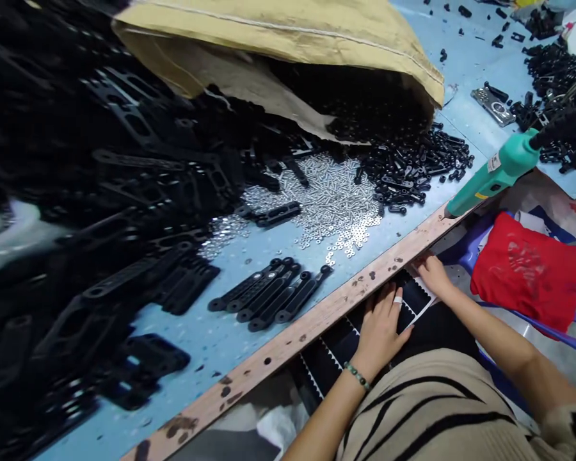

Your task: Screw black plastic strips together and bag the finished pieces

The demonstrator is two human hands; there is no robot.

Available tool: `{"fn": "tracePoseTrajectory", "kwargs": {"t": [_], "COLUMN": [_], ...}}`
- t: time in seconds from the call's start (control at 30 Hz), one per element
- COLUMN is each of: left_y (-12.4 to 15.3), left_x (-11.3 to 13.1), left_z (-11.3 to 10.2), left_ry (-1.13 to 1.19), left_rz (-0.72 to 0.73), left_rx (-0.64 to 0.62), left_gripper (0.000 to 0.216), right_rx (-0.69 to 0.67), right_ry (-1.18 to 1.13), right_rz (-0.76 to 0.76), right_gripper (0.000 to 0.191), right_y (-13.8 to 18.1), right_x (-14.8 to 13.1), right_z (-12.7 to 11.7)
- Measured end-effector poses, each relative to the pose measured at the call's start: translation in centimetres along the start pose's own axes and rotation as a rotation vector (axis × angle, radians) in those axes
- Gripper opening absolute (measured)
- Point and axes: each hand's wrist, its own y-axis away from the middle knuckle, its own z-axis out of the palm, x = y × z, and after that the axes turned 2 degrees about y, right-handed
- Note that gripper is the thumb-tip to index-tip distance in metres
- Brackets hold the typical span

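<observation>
Below the table's front edge, across my lap, lies a black sheet or strip [333, 349] crossed by white scalloped lines. My left hand [379, 330], with a bead bracelet and a ring, rests flat on it, fingers stretched toward the wooden edge. At the sheet's right end is my right hand [432, 275], its fingers bent around the sheet's border; some fingertips are hidden. A row of black plastic arms [273, 293] lies on the table just beyond the edge. A teal electric screwdriver [494, 173] hangs or stands tilted at the right.
A wooden edge strip [317, 320] borders the blue table. On it are a pile of silver screws [333, 198], small black parts [413, 166], a large heap of black parts [139, 173] and an open yellow sack [288, 32]. Red cloth [528, 275] lies at the right.
</observation>
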Motion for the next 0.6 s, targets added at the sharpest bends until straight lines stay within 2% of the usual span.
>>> {"fn": "tracePoseTrajectory", "kwargs": {"t": [0.1,0.23,0.37,0.5,0.6], "left_y": [-0.6,-1.3,-0.8,-0.2,-0.2], "left_x": [0.3,0.5,0.3,0.0,0.0], "left_z": [0.1,0.6,1.1,1.6,1.8], "left_ry": [0.032,0.103,0.204,0.252,0.273], "left_rz": [0.035,0.007,-0.018,-0.049,-0.051], "left_rx": [0.029,0.065,0.015,-0.033,-0.045], "left_gripper": [0.056,0.051,0.074,0.083,0.085], "right_rx": [-0.035,-0.02,0.023,-0.027,-0.022], "right_ry": [-0.048,0.045,0.244,0.426,0.47], "right_rz": [-0.05,-0.084,-0.102,-0.164,-0.222], "right_gripper": [0.022,0.036,0.048,0.041,0.034], "right_y": [4.5,8.1,8.6,8.7,8.8], "right_x": [1.8,2.6,1.8,0.9,1.2], "right_z": [-0.8,0.7,2.5,2.9,2.6]}}
